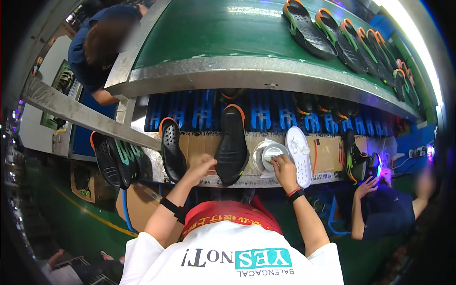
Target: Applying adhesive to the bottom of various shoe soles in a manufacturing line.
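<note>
A black shoe sole [232,147] with an orange rim at its far end lies on the cardboard-covered bench in front of me. My left hand [202,167] is closed at the sole's near left edge, with thumb and fingers pinching there. Over a round white cup [274,151], to the right of the sole, my right hand [285,174] has its fingers pinched together. Whatever those fingers hold is too small to make out. Beside the right hand lies a white sole [298,156] carrying small pale bits on its upper part.
Another black sole [172,149] lies to the left, near several leaning soles [118,161]. Behind the bench runs a blue rack [204,111]. Above it, a metal-edged green conveyor [213,38] carries several black soles [311,33]. A co-worker [384,211] handles a shoe at right; another person [102,47] is upper left.
</note>
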{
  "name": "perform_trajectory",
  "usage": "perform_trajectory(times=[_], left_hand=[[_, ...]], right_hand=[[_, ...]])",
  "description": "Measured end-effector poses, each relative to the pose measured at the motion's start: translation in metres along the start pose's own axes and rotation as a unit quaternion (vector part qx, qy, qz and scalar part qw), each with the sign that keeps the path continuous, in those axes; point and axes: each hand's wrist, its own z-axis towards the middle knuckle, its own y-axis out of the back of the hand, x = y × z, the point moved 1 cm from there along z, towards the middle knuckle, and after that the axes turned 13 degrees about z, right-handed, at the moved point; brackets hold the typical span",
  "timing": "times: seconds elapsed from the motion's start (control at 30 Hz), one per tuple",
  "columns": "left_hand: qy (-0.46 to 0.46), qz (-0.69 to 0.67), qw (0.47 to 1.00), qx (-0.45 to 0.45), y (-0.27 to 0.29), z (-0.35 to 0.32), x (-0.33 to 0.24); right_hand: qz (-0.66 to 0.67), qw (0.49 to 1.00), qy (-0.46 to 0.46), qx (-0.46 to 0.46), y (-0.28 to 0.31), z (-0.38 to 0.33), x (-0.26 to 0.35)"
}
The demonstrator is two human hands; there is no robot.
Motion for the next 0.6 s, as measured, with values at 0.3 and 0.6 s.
perform_trajectory(times=[0.3, 0.6], left_hand=[[0.062, -0.632, 0.718, 0.285, -0.045, -0.006, -0.005], [-0.323, 0.080, 0.939, 0.086, -0.041, -0.064, -0.053]], right_hand=[[-0.011, 1.000, -0.016, 0.015, -0.006, -0.001, -0.008], [0.003, 0.999, -0.052, -0.004, 0.008, 0.000, -0.001]])
